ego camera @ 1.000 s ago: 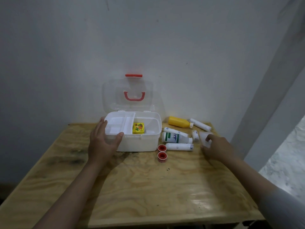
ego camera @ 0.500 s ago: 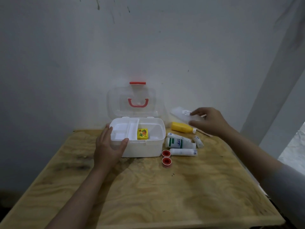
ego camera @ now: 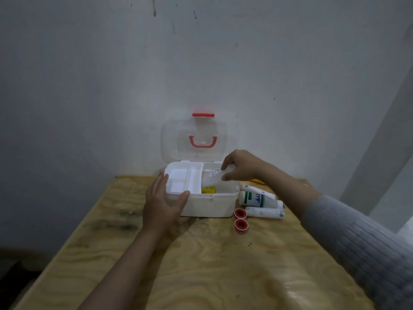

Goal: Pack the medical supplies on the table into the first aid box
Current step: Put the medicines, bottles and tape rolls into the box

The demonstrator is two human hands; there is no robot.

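The white first aid box (ego camera: pixel 210 204) stands open at the back of the wooden table, its clear lid (ego camera: pixel 178 139) with a red handle upright against the wall. My left hand (ego camera: pixel 162 203) grips the box's front left corner. My right hand (ego camera: pixel 242 165) holds a flat clear packet (ego camera: pixel 212 177) tilted down into the right compartment, above a small yellow box (ego camera: pixel 208 190). A white tray insert (ego camera: pixel 182 181) fills the left side. Right of the box lie a white bottle with green print (ego camera: pixel 257 199), two white tubes (ego camera: pixel 264 212) and two red-rimmed tape rolls (ego camera: pixel 240 219).
The wooden table (ego camera: pixel 201 265) is pushed against a grey wall. A yellow item (ego camera: pixel 257 181) shows just behind my right forearm. The table's right edge runs beside a pale wall corner and a lighter floor.
My right hand picked the clear packet up from the table's right side, carried it leftward over the bottles and now lowers it into the box. My left hand stays on the box.
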